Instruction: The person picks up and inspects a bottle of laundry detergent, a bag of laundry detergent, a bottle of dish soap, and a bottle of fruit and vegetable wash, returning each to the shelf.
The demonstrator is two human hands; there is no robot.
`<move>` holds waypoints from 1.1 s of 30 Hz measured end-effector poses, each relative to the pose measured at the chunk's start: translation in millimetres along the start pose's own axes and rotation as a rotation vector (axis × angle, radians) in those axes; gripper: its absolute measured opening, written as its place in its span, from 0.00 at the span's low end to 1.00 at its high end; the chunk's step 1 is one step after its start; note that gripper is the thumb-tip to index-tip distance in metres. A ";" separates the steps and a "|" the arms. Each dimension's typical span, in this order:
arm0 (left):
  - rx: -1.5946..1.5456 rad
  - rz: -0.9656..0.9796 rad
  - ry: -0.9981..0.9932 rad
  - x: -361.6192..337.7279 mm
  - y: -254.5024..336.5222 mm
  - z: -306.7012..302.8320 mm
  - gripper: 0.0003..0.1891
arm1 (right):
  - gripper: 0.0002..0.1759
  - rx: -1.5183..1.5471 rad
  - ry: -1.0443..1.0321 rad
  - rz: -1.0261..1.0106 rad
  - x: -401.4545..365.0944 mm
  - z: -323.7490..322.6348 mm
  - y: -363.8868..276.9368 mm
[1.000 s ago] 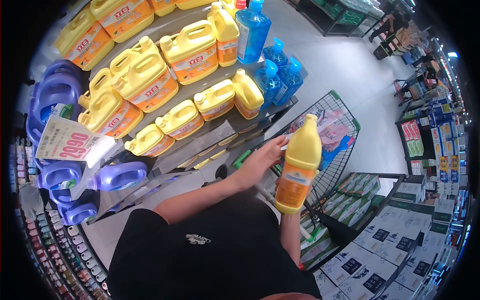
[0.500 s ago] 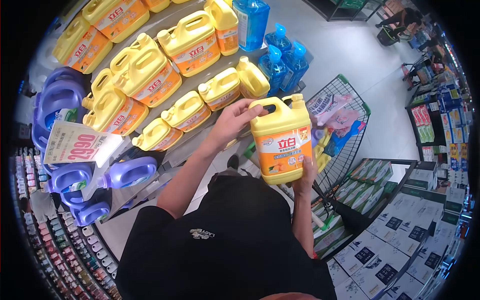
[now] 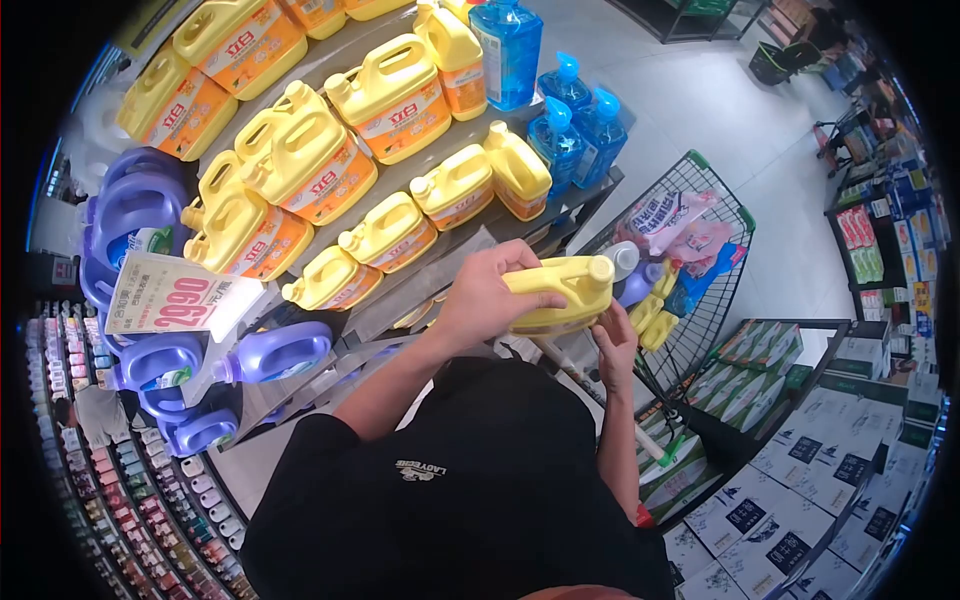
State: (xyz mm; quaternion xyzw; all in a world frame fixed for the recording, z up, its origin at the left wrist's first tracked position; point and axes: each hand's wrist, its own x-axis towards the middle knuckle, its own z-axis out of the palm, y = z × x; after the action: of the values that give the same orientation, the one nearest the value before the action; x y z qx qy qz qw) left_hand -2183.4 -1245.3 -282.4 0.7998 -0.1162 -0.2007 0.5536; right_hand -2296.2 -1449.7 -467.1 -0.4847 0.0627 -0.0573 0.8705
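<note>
A yellow detergent jug (image 3: pixel 575 285) is in front of my chest, turned so its cap and top face up toward me. My left hand (image 3: pixel 490 298) is closed round the jug's handle side. My right hand (image 3: pixel 617 350) is against the jug's right end, with its fingertips partly hidden behind it. Most of the orange label is out of sight. Just beyond the jug are a white-capped bottle (image 3: pixel 626 258) and the shopping cart (image 3: pixel 722 290), which has pink packages (image 3: pixel 675 222) and small yellow bottles (image 3: pixel 657 325) in it.
Shelves at the left hold several yellow jugs (image 3: pixel 400 100), blue pump bottles (image 3: pixel 600 135) and purple jugs (image 3: pixel 275 352). A price sign (image 3: pixel 165 295) sticks out there. Stacked white cartons (image 3: pixel 780 510) and green boxes (image 3: pixel 720 380) stand at the right. Another person (image 3: pixel 815 35) is far off.
The jug has tipped from label facing me to top facing me, its label now mostly hidden. My left hand has moved lower with it; my right hand stays at its right end.
</note>
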 end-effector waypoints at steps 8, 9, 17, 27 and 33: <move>0.100 0.063 0.286 28.0 -49.4 -33.2 0.17 | 0.17 -0.125 0.180 0.051 -19.8 -14.6 4.8; 0.128 0.100 0.321 30.3 -53.6 -35.8 0.17 | 0.17 -0.130 0.175 0.056 -21.3 -18.0 6.9; 0.155 0.106 0.440 47.7 -113.4 -63.2 0.20 | 0.15 -0.154 0.162 0.086 -13.9 -16.2 4.4; 0.282 0.115 0.485 65.9 -149.7 -75.2 0.22 | 0.14 -0.167 0.154 0.140 -16.0 -13.2 11.0; 0.414 0.065 0.477 66.7 -133.5 -79.0 0.25 | 0.15 -0.234 0.122 0.166 -13.4 -11.2 21.4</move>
State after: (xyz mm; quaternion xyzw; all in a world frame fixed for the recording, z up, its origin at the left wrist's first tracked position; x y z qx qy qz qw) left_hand -2093.2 -1158.2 -395.5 0.9158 -0.0471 0.0384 0.3970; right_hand -2310.4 -1445.7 -490.5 -0.5716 0.1614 -0.0068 0.8045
